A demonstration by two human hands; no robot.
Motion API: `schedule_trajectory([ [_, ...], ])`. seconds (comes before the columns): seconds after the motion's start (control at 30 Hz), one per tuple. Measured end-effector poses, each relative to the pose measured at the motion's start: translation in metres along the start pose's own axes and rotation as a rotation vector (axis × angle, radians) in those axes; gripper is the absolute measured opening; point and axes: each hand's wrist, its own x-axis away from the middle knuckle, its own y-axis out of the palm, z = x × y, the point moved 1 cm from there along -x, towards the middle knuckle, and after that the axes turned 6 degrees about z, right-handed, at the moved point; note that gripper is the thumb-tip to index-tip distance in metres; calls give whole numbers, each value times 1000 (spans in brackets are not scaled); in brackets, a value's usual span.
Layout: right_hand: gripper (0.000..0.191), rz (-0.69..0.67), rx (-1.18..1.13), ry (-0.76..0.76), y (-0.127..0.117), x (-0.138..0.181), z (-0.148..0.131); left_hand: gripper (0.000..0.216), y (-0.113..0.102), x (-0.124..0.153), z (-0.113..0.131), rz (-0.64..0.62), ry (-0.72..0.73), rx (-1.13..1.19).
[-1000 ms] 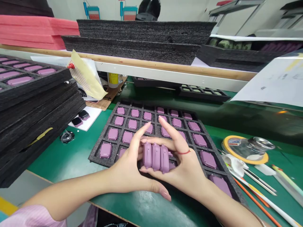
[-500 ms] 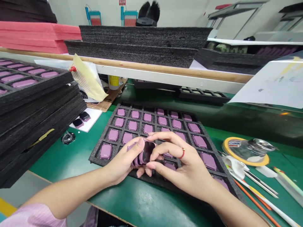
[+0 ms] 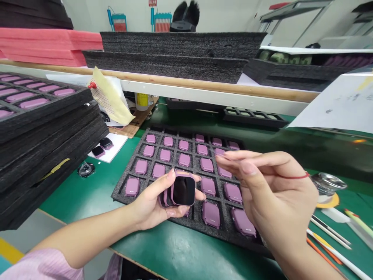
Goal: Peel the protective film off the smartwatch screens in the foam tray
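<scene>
My left hand [image 3: 150,206] is closed round several purple smartwatch bodies held in a stack. The front smartwatch [image 3: 184,190] faces me with its dark screen, my thumb on its upper left edge. My right hand [image 3: 274,198] is raised over the right side of the black foam tray [image 3: 186,221], thumb and fingers drawn together in a pinch. Whatever they hold, if anything, I cannot make out. Beneath both hands, the tray carries rows of purple watch bodies [image 3: 211,214], mostly back side up. My hands hide some of its compartments.
Stacked black foam trays [image 3: 49,147] rise at the left. Two watches [image 3: 99,151] lie on white paper near a clear round part [image 3: 86,169]. A tape roll [image 3: 329,200], a metal-topped container [image 3: 329,181] and pens [image 3: 335,249] sit at right. A shelf [image 3: 204,88] crosses behind.
My right hand has let go of the front smartwatch and moved right and up. My left hand has kept the stack, and the front screen now faces me more squarely.
</scene>
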Motion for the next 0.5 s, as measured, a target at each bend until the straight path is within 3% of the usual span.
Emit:
schedule_trajectory([
  [0.1, 23, -46, 103, -91, 1, 1, -3, 41, 0, 0, -1, -19, -9, 3],
  [0.23, 26, -144, 300, -334, -5, -1, -5, 41, -1, 1, -1, -20, -1, -10],
  [0.37, 45, -357, 469, -550, -12, 3, -7, 41, 1, 0, -1, -4, 3, -13],
  [0.5, 43, -543, 501, -578, -16, 19, -8, 42, 4, 1, -1, 39, -9, -8],
])
